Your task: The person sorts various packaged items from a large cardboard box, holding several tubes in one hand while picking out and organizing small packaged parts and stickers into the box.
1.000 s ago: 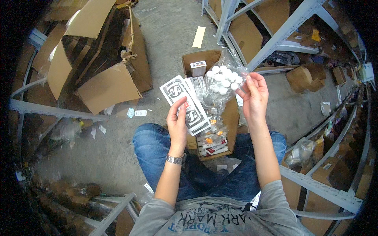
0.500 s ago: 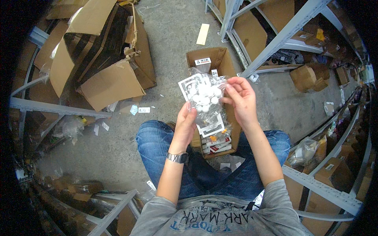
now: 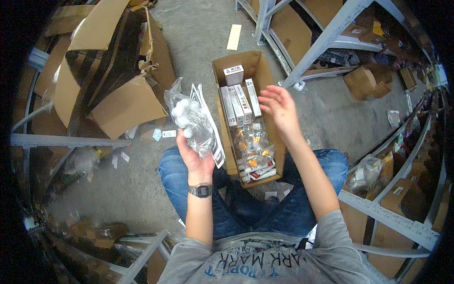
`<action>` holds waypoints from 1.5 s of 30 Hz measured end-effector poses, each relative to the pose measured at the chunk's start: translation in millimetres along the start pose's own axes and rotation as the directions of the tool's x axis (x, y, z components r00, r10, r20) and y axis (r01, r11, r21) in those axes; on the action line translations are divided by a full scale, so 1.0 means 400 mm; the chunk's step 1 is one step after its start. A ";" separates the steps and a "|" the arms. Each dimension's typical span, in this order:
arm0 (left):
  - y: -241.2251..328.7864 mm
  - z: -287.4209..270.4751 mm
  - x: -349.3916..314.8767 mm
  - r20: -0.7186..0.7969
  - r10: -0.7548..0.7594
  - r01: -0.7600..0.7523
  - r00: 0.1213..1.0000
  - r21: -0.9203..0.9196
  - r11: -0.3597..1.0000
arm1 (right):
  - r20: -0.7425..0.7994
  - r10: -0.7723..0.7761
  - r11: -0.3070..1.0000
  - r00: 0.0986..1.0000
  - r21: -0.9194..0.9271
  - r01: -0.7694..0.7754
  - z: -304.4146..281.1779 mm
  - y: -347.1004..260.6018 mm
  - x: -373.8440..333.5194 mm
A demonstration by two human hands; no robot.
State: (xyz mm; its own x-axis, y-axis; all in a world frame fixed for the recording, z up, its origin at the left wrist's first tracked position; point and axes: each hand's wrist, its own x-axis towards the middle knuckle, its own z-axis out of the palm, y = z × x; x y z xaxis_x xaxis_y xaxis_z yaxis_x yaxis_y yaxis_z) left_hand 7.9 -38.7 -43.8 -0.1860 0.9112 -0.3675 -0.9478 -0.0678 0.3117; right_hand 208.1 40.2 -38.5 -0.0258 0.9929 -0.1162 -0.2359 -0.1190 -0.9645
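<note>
My left hand (image 3: 195,160) is closed around the lower end of a clear plastic bag (image 3: 185,113) of white rounded pieces. Flat white sheets with black print (image 3: 215,135) stand on edge against the bag, in the same grip. To the right, my right hand (image 3: 283,111) is empty, its fingers apart, over the right side of an open cardboard box (image 3: 268,78) between my legs. Inside the box are several slim white cartons (image 3: 239,104), clear bags with orange pieces (image 3: 254,142), and white-and-red tubes (image 3: 260,175) at the near end.
A large torn carton (image 3: 127,104) with raised flaps stands at the left. Grey metal shelf frames (image 3: 326,42) rise at the right and along both sides. A small open carton (image 3: 366,83) and a cream strip (image 3: 233,37) lie on the concrete floor.
My left hand has carried the bag and sheets leftward, off the box, baring its contents. My right hand has let go of the bag and opened.
</note>
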 end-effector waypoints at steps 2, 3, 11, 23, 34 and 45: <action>-0.005 0.005 0.004 -0.017 -0.002 0.001 1.000 -0.020 1.000 | 0.090 -0.015 0.954 0.996 -0.298 0.041 -0.017 0.079 0.019; -0.003 0.002 0.006 -0.032 0.007 -0.008 0.999 -0.028 1.000 | 0.095 -0.037 0.835 0.995 -0.545 0.083 -0.003 0.103 0.013; -0.014 0.038 -0.011 -0.042 0.068 -0.064 0.997 0.089 0.994 | 0.166 0.049 0.559 0.985 -0.821 0.111 0.016 0.254 0.063; -0.026 0.043 -0.018 -0.063 0.089 -0.078 0.994 0.160 0.984 | 0.043 -0.019 0.611 0.999 -0.790 0.046 0.044 0.256 0.045; -0.034 0.058 -0.022 -0.042 0.126 -0.116 0.991 0.194 0.974 | 0.344 -0.379 0.138 0.859 -0.897 0.420 0.088 0.202 0.234; -0.032 0.048 -0.018 -0.061 0.089 -0.079 0.994 0.151 0.985 | 0.514 -0.349 -0.256 0.784 -0.857 0.448 0.102 0.154 0.292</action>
State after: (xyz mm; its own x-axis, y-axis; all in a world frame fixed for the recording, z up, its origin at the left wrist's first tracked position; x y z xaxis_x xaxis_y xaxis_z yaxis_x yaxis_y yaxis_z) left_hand 26.2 -36.5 -28.4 -0.2847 0.8752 -0.3911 -0.8803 -0.0772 0.4681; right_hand 150.9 148.9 -101.8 -0.4370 0.8210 0.3674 0.8811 0.4729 -0.0085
